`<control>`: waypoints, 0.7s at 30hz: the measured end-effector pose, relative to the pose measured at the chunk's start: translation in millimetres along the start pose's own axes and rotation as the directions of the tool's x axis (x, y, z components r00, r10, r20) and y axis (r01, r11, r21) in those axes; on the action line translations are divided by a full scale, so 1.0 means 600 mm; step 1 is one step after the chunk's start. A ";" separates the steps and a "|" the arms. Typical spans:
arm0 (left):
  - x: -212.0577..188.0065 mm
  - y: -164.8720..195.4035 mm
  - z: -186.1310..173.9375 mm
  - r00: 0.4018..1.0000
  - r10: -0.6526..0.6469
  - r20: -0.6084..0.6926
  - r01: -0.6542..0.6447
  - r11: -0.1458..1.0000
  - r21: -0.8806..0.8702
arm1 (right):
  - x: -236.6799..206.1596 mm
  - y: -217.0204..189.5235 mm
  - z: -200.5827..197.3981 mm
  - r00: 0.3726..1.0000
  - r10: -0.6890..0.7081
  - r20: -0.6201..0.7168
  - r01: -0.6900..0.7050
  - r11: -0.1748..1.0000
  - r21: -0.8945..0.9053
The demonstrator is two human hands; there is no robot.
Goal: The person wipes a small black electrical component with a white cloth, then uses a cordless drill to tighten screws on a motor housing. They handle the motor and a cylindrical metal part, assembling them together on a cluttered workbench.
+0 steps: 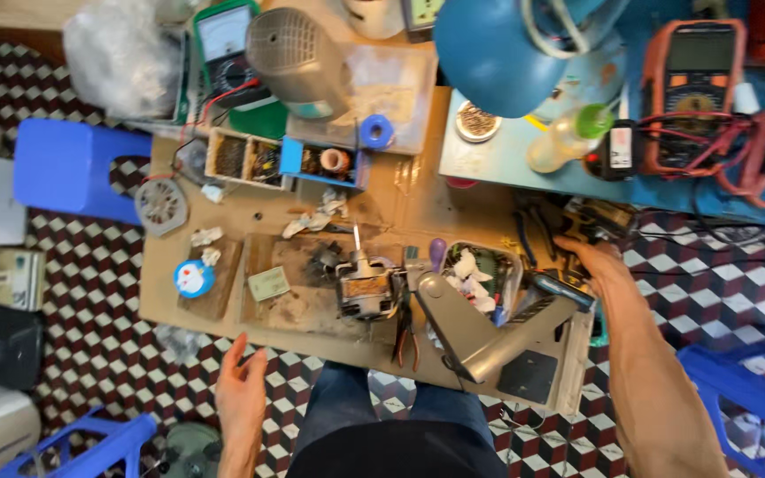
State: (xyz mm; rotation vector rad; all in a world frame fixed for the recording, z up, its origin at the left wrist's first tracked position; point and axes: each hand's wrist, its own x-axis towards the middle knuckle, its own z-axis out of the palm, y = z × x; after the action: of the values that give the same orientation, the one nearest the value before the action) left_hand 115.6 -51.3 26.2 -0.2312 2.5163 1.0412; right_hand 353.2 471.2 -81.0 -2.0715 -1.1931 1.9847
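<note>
My left hand hangs open below the near edge of the wooden worktop, holding nothing. A small electric motor with a thin upright shaft sits in the middle of the worktop, apart from both hands. My right hand reaches to the far right into a dark heap of tools and cables; its fingers are partly hidden there, so what they touch is unclear. A grey angled housing lies between the motor and my right arm. Red-handled pliers lie just right of the motor.
A blue lamp shade hangs over the far side. Parts trays, a grey fan casing, a green meter and an orange multimeter crowd the back. Blue stools stand left and right on the checkered floor.
</note>
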 end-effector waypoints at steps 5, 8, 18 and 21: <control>-0.045 0.109 0.040 0.991 0.005 0.135 -0.010 0.999 0.038 | -0.009 0.002 -0.046 1.000 -0.028 0.001 0.028 0.992 0.123; -0.081 0.164 0.085 0.946 0.249 0.205 -0.266 0.963 0.055 | -0.030 0.013 -0.093 0.997 -0.078 -0.020 0.079 0.996 0.039; -0.102 0.237 0.187 0.875 0.445 0.191 -0.478 0.856 0.196 | -0.058 0.019 -0.123 0.997 -0.078 -0.004 0.078 0.997 0.007; -0.106 0.228 0.194 0.901 0.387 0.194 -0.421 0.889 0.180 | -0.023 0.004 -0.107 0.998 -0.018 0.058 0.022 0.997 -0.073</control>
State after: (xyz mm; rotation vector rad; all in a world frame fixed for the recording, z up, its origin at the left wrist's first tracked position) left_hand 167.5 127.6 66.3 0.4437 2.5651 0.8719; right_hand 411.1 492.1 -59.2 -2.0391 -1.3118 2.0351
